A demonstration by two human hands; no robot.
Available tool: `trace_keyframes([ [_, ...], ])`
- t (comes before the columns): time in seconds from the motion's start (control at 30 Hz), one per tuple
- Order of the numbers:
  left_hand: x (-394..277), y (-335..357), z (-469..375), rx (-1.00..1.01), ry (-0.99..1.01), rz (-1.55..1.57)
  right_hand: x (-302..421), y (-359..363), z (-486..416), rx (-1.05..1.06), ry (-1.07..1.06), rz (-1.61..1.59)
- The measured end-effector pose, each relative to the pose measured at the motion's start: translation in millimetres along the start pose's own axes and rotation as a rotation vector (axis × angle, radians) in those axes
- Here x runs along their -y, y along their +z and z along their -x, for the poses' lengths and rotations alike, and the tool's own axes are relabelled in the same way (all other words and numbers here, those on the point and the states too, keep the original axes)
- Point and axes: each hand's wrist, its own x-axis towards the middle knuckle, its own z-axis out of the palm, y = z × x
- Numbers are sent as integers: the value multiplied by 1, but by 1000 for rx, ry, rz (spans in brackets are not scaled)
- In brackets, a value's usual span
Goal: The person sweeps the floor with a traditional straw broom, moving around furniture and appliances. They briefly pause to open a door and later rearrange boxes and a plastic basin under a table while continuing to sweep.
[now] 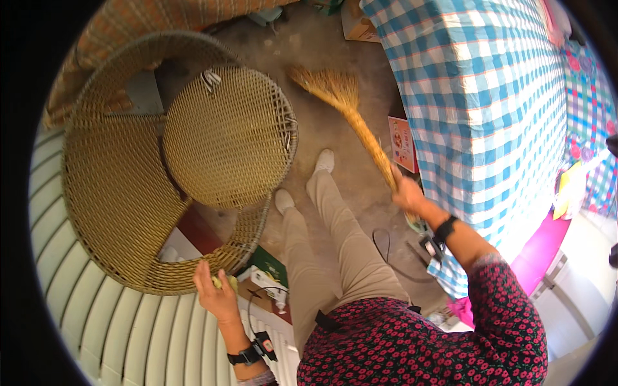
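Note:
My right hand [410, 194] is closed around the handle of a straw broom [364, 130]. The broom slants away from me, its fanned bristles [333, 84] over the concrete floor [323, 116]. My left hand [217, 296] is at the near rim of a large round woven wicker chair [125, 193], fingers spread apart. A small yellowish thing [226, 282] shows between its thumb and fingers; whether it is gripped or lies behind them, I cannot tell. A round woven seat [227, 140] with tied strips at its edge overlaps the chair's opening.
A blue-and-white checked cloth [434, 96] hangs down on the right, with a red printed box [403, 144] below it. A dark cable [400, 275] curls on the floor near my legs. White slats [145, 328] lie at left. A cardboard box [359, 24] stands at the far end.

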Motion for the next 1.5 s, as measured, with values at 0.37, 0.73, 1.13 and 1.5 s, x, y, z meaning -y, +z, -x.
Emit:
trace_keyframes([
  [0.37, 16, 55, 34, 31, -46, -106, -27, -32, 84, -78, 250, -763],
  [0.73, 20, 51, 34, 154, -22, -144, -68, 54, -6, -250, 323, -605],
  [1.13, 23, 22, 43, 389, -45, 152, -65, 112, 237, 174, 314, -598],
  [1.5, -10, 33, 92, 636, 153, 31, -35, 147, 237, 241, 227, -2112],
])
